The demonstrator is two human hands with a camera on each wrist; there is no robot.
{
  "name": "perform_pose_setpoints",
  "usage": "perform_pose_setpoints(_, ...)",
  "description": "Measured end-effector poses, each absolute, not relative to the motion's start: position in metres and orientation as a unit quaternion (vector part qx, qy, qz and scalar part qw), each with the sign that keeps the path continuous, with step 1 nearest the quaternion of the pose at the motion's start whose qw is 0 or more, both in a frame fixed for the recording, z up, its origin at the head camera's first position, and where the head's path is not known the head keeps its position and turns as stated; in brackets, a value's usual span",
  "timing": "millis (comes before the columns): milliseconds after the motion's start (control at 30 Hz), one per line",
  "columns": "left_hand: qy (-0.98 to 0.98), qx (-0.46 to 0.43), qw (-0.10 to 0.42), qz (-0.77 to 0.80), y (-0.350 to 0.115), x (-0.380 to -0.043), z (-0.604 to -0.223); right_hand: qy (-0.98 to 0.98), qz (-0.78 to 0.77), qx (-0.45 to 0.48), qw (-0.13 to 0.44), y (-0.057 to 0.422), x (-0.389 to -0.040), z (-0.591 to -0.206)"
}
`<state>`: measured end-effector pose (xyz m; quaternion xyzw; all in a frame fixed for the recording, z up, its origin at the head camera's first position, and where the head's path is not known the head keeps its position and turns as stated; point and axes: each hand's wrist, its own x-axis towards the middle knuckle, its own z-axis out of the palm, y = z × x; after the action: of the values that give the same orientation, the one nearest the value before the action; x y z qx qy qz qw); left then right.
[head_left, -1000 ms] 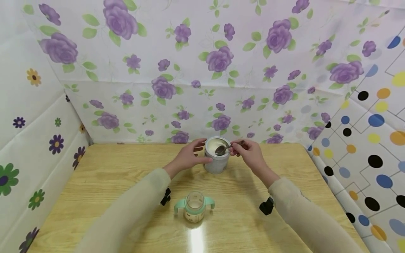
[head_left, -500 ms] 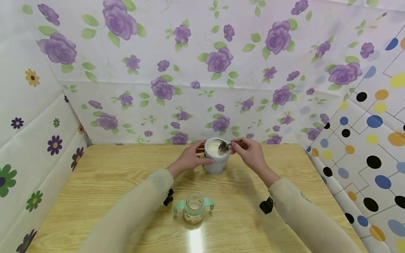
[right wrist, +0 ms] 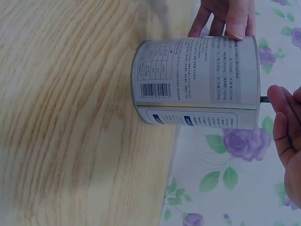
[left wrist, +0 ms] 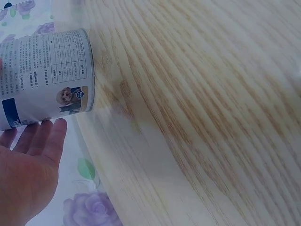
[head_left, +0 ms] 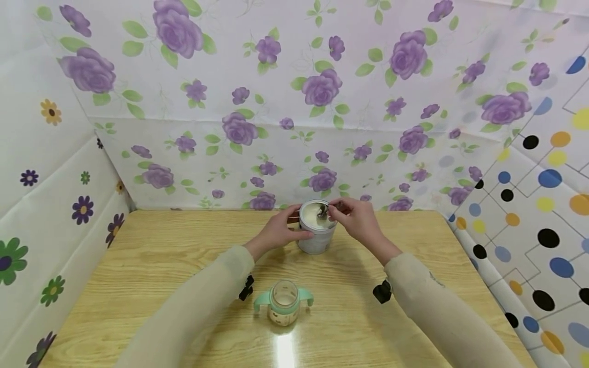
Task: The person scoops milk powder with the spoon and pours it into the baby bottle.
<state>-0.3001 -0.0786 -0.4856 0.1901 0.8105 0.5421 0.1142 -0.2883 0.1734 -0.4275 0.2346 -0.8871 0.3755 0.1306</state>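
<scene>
A white-grey tin can [head_left: 315, 243] stands upright near the table's back edge, with pale cream powder inside. Its side carries printed text, a barcode and a dog picture; the right wrist view shows the can [right wrist: 197, 84] with its barcode. My left hand [head_left: 277, 229] holds the can from the left, thumb on its front and fingers along the far side. Over the opening, my right hand [head_left: 361, 221] pinches the handle of a metal spoon [head_left: 322, 212]. The spoon's bowl is in the can's mouth, at the right part of the powder. How deep it dips is hard to see.
A clear baby bottle [head_left: 284, 306] with a mint-green collar and two side handles stands lidless nearer the front of the wooden table [head_left: 193, 286]. A flowered sheet [head_left: 285, 122] hangs behind the table, with patterned sheets on both sides.
The spoon has moved from the middle of the can's opening to its right side and become steeper. My left fingers have drawn closer round the can. The bottle stays put.
</scene>
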Motion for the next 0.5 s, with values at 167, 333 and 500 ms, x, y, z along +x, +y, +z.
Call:
perform_pose_setpoints(167,0.808,0.192,0.115,0.545,-0.078,-0.299,-0.486,-0.884,0.387,0.238,0.111,0.172,-0.293,-0.428)
perform_pose_setpoints(333,0.805,0.193,0.114,0.549,-0.077,-0.299,-0.487,-0.879,0.408,0.232,0.082,0.173,-0.298,-0.432)
perform_pose_setpoints(500,0.805,0.191,0.111,0.550,-0.077,-0.299,-0.490,-0.872,0.430,0.227,0.054,0.176,-0.304,-0.435)
